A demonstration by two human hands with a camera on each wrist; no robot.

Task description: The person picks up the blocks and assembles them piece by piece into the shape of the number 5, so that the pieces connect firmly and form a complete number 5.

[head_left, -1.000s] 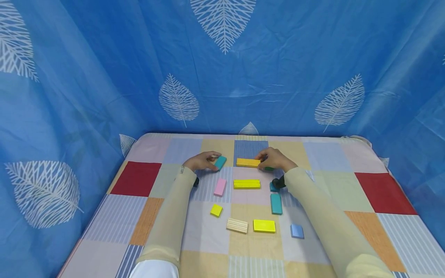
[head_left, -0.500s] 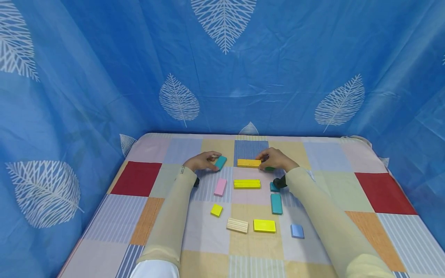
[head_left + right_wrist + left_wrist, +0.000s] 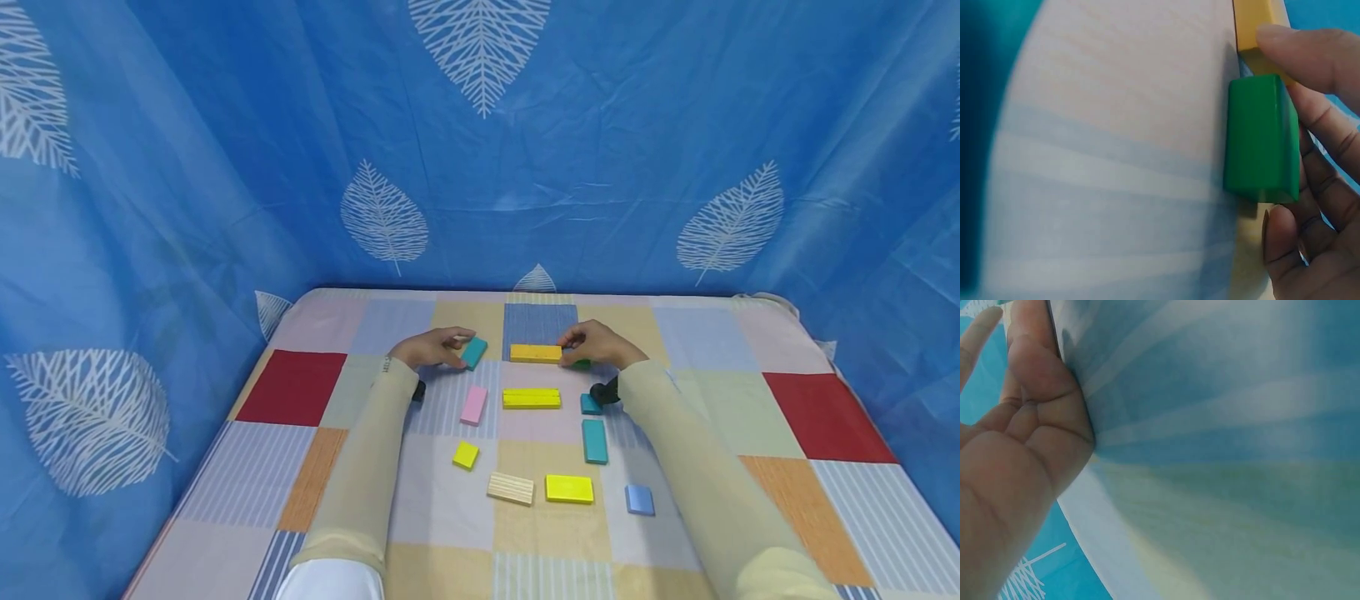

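Note:
At the far left of the table, my left hand [image 3: 432, 347] holds a teal block [image 3: 474, 353] between thumb and fingers. In the left wrist view, the left hand [image 3: 1029, 425] shows its curled fingers, while the block is mostly out of sight. Further right, my right hand [image 3: 596, 343] has thumb and index finger at the right end of a long orange-yellow block [image 3: 535, 354]. A green block [image 3: 1260, 137] sits beside the right hand's palm side, right by the orange-yellow block's end; the right wrist view shows the thumb [image 3: 1310, 56] against the orange-yellow block.
On the patchwork cloth [image 3: 435, 508] nearer me lie a pink block [image 3: 473, 405], long yellow block [image 3: 531, 399], teal block [image 3: 595, 442], yellow square [image 3: 465, 455], wooden ridged block [image 3: 511, 488], yellow block [image 3: 569, 489] and blue square [image 3: 640, 500]. A blue curtain [image 3: 600, 150] hangs behind.
My right fingers have shifted slightly right along the orange-yellow block, to its end. The left hand and its teal block look nearly unmoved.

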